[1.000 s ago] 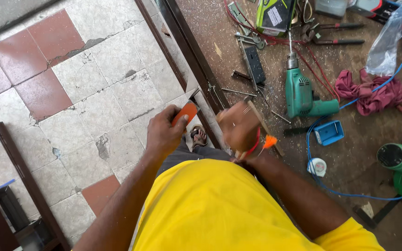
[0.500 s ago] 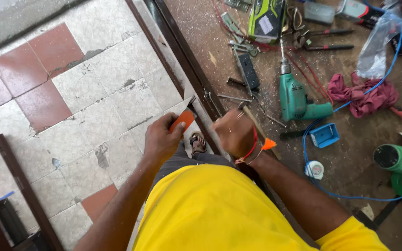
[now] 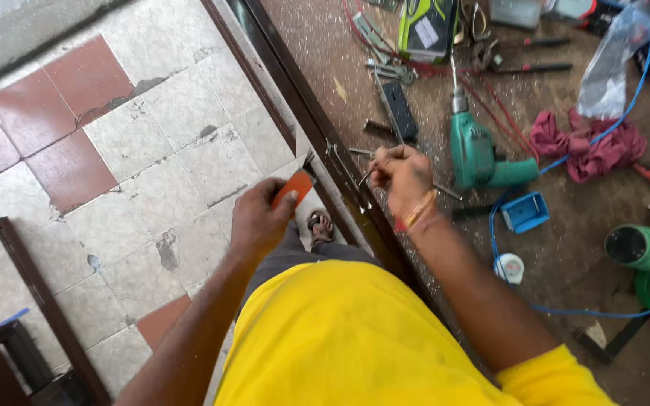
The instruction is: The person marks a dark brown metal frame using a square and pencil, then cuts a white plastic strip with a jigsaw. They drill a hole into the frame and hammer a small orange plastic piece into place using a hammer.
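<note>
My left hand [image 3: 259, 219] is closed around an orange-handled tool [image 3: 295, 188], its tip down beside a dark brown door frame [image 3: 295, 105] that lies across the floor. My right hand [image 3: 402, 174] pinches a thin metal pin or screw [image 3: 366, 176] just above the frame's edge, near a metal fitting [image 3: 338, 159]. A red and yellow band sits on my right wrist. My foot in a sandal [image 3: 320, 225] shows between my arms.
A green electric drill [image 3: 474, 149] lies right of my right hand. Beyond it are a red cloth [image 3: 592, 146], blue cable [image 3: 626, 98], small blue box [image 3: 526, 212], black lock plate [image 3: 399, 107], yellow-green box [image 3: 429, 28], loose hand tools and another green power tool [image 3: 648, 252]. Tiled floor on the left.
My right hand has lifted off the frame and now shows a thin metal pin between its fingers. My left hand stays on the orange-handled tool. The view has shifted slightly.
</note>
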A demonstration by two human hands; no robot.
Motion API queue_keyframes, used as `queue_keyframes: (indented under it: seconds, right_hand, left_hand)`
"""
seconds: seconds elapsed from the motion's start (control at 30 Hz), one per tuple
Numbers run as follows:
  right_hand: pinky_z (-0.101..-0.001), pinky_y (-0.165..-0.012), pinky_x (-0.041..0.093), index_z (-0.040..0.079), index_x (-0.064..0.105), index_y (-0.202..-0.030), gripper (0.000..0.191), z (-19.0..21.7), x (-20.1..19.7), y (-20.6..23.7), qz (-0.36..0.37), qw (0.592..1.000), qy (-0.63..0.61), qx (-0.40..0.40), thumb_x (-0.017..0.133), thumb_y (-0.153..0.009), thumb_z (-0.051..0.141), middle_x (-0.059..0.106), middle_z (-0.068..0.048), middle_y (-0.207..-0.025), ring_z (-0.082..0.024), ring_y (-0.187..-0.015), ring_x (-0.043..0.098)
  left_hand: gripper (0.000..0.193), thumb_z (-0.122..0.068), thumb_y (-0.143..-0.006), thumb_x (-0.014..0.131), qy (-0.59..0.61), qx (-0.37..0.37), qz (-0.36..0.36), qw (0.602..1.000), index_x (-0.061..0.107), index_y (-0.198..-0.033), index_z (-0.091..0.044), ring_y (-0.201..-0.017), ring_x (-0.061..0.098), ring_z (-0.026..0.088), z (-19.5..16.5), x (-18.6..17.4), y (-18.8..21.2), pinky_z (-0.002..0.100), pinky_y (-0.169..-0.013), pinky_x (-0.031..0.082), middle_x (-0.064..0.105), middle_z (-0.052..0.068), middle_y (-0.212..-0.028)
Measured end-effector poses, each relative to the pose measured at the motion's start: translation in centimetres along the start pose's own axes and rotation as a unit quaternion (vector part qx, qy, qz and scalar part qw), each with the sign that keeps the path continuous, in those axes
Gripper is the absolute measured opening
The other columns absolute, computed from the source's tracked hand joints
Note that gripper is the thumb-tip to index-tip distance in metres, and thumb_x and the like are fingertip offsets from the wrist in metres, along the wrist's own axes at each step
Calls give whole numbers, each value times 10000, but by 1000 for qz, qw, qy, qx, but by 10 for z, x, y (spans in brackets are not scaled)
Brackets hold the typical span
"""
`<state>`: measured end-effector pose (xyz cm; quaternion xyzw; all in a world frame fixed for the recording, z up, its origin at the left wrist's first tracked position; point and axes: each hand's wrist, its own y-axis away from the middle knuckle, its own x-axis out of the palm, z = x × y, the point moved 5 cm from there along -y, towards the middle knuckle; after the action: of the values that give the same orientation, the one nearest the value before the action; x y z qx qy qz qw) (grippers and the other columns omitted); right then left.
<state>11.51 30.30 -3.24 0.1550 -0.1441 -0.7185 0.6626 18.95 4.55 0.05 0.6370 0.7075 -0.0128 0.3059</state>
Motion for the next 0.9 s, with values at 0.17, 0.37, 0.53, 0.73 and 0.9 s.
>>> queue_keyframes:
  seconds: [0.17, 0.37, 0.53, 0.73, 0.9]
  right_hand:
    - [-321, -758, 627, 58, 609, -884, 116, 28, 21, 40, -57, 920, 115, -369, 643, -969, -14, 701, -71, -844, -168, -780, 717]
    - [-337, -623, 591, 63, 605, -823, 133, 9, 3, 19, -39, 980, 121, -154, 608, -906, -40, 712, -75, -763, -185, -691, 702]
    - [-339, -714, 573, 44, 641, -869, 96, 28, 21, 20, -9, 982, 26, -187, 656, -932, -27, 698, -86, -844, -189, -775, 683]
    - [-332, -642, 567, 41, 615, -849, 164, 22, 34, 72, 99, 834, 213, -498, 734, -913, -51, 657, -89, -810, -197, -742, 725]
    - [-282, -573, 554, 47, 658, -882, 128, -18, -7, -17, 11, 990, -124, -70, 761, -920, -19, 694, -63, -776, -145, -644, 676]
  left_hand:
    - [273, -260, -924, 698, 7, 5, -6, 1000, 737, -1058, -25, -735, 747, 192, -3, -5, 3, 354, -704, 567, 766, 115, -821]
    - [295, -268, -919, 677, 17, -14, 4, 1000, 730, -1083, -29, -705, 746, 191, -2, -5, 1, 353, -678, 571, 765, 102, -820]
    - [271, -263, -939, 679, 9, -11, 11, 1000, 741, -1047, -22, -712, 741, 186, -3, -5, -1, 350, -678, 560, 771, 110, -804]
    - [272, -235, -903, 686, 45, -29, -8, 999, 741, -1097, -53, -708, 746, 165, 1, -7, 4, 338, -662, 570, 773, 92, -829]
    - [305, -241, -934, 701, 34, -4, -4, 999, 724, -1137, -14, -729, 746, 166, 5, -3, 2, 328, -698, 576, 779, 110, -854]
